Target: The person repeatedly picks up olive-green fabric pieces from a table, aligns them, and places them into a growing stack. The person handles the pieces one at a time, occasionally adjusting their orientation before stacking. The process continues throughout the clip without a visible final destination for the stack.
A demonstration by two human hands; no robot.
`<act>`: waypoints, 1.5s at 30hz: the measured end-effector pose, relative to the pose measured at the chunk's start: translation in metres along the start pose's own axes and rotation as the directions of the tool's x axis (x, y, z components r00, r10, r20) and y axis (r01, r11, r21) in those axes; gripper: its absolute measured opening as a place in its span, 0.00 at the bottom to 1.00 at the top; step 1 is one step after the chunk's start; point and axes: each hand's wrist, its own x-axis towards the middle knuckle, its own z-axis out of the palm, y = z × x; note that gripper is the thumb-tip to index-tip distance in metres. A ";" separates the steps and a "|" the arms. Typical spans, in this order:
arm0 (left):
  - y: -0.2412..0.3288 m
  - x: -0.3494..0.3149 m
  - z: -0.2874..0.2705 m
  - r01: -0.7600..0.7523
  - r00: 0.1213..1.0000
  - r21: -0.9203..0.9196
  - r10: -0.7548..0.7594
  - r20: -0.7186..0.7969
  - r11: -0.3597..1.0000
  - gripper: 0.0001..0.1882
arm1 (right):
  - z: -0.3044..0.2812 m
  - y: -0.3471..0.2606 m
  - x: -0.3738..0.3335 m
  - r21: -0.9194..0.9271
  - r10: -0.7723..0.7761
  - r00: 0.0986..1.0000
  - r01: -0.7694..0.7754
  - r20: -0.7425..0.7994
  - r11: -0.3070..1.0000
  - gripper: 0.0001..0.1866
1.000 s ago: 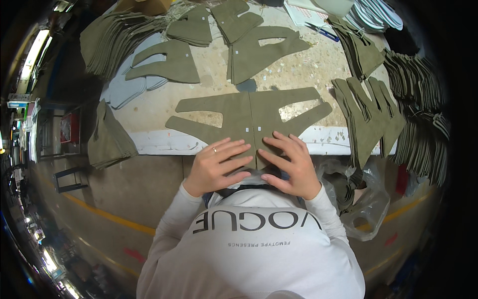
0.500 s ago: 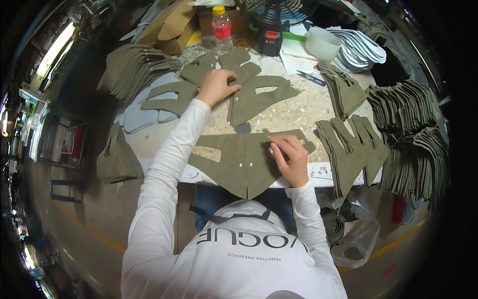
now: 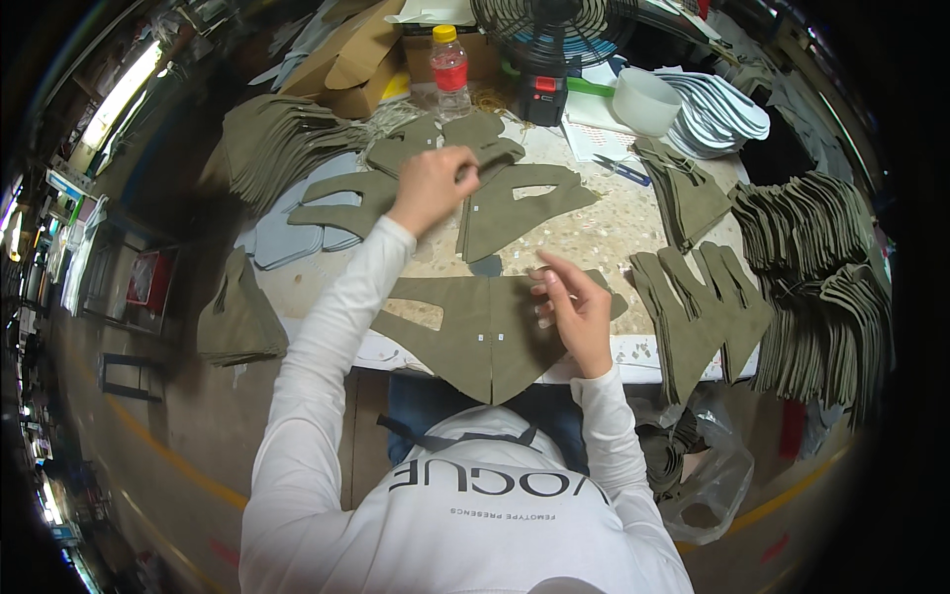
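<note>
My left hand point(image 3: 432, 190) is closed in a pinch over the far stacks of olive fabric pieces. Its fingertips meet the raised edge of a cut olive fabric piece point(image 3: 500, 154); the grip itself is partly hidden. Just below lies a stack of olive pieces with a cut-out slot point(image 3: 495, 224). Two matching olive pieces, the left one point(image 3: 450, 342) and the right one point(image 3: 513, 312), lie edge to edge at the table's front, each with a small white mark. Over the right one hovers my right hand point(image 3: 577, 315), open, index finger stretched out, holding nothing.
Olive stacks stand at the left point(image 3: 282, 148) and right point(image 3: 802, 218), with forked olive pieces point(image 3: 698, 307) nearer. Behind are a yellow-capped bottle point(image 3: 450, 74), a fan point(image 3: 554, 35), a tape roll point(image 3: 646, 102) and snips point(image 3: 623, 170). Pale grey pieces point(image 3: 282, 238) lie at left.
My left fingers have curled in, and the edge of an olive piece beside them has risen. My right hand has lifted slightly from the front piece, its index finger straighter. The view has shifted a little.
</note>
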 end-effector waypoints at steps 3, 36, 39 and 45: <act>0.031 -0.029 -0.015 -0.067 0.968 -0.286 0.131 0.212 0.956 0.07 | 0.001 0.007 0.002 0.191 0.191 0.981 -0.181 -0.039 0.965 0.27; 0.004 -0.011 -0.135 0.095 0.924 -0.064 -0.112 -0.365 0.993 0.08 | -0.037 -0.046 -0.011 0.341 0.195 0.975 -0.148 -0.108 0.928 0.20; 0.030 -0.053 -0.121 -0.056 0.905 -0.075 0.019 -0.425 0.996 0.06 | -0.027 -0.038 -0.033 0.266 0.169 0.979 -0.134 -0.116 0.955 0.25; 0.082 -0.161 -0.051 -0.272 0.962 -0.031 0.271 -0.014 0.962 0.07 | -0.012 -0.002 -0.071 0.076 0.290 0.956 -0.286 -0.053 0.955 0.25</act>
